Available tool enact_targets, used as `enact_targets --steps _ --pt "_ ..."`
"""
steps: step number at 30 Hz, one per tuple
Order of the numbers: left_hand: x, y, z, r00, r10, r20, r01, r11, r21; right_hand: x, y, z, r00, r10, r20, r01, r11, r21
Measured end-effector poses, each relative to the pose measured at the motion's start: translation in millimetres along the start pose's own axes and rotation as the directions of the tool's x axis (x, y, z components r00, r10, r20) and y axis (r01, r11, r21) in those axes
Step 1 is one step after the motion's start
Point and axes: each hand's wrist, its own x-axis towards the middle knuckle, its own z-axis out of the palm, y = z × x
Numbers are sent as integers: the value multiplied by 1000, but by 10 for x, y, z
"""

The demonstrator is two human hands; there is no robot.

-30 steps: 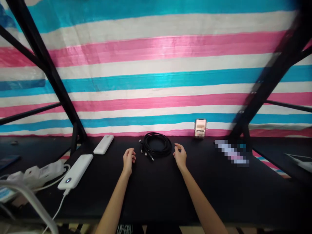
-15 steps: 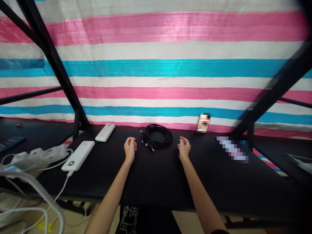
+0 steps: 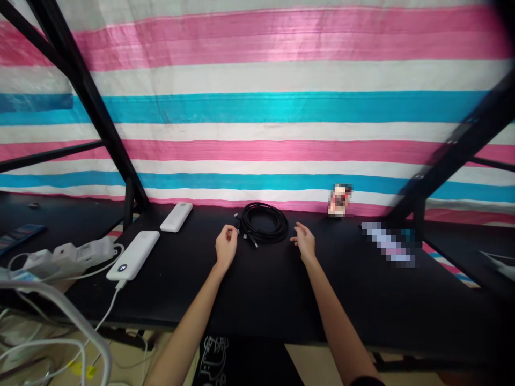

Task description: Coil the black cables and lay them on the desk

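Note:
A coil of black cable [image 3: 263,222] with several plug ends on its left side lies at the back of the black table [image 3: 261,289]. My left hand [image 3: 226,248] hovers just left of the coil, fingers loosely curled, thumb and forefinger close to the plug ends, holding nothing. My right hand [image 3: 304,242] sits just right of the coil, fingers loosely spread and reaching toward it, empty.
Two white power banks lie at the left: one [image 3: 134,254] with a lit button and a white lead, another [image 3: 176,216] further back. A white power strip [image 3: 72,254] sits at far left. Black frame struts [image 3: 96,118] rise on both sides. A striped tarp hangs behind.
Both hands have edged forward toward the coil; the left hand moved right, nearer the plug ends. The view tilted down slightly.

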Motion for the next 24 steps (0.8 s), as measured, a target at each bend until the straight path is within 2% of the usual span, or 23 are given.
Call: enact_targets --steps 3,7,10,14,17,20,24 --pt "-44 54 -10 998 34 43 -38 995 98 -26 -4 51 993 54 109 -53 999 -13" --pt "-103 135 -2 993 76 93 -93 977 191 -56 -19 99 984 49 172 -45 999 -24" --pt "-125 177 3 994 94 59 -105 969 224 -64 -50 85 976 67 206 -69 998 0" --pt "-107 194 -24 991 99 -93 -76 971 225 -77 -72 80 959 90 268 -114 991 75" --pt "-56 165 -66 968 88 -235 -40 979 200 -123 -57 178 940 72 334 -101 993 69" --pt "12 119 -123 925 71 -374 -3 984 181 -236 -47 400 913 54 405 -78 996 43" --pt "70 112 -212 847 91 -523 15 981 194 -494 -76 812 876 68 478 -105 993 53"
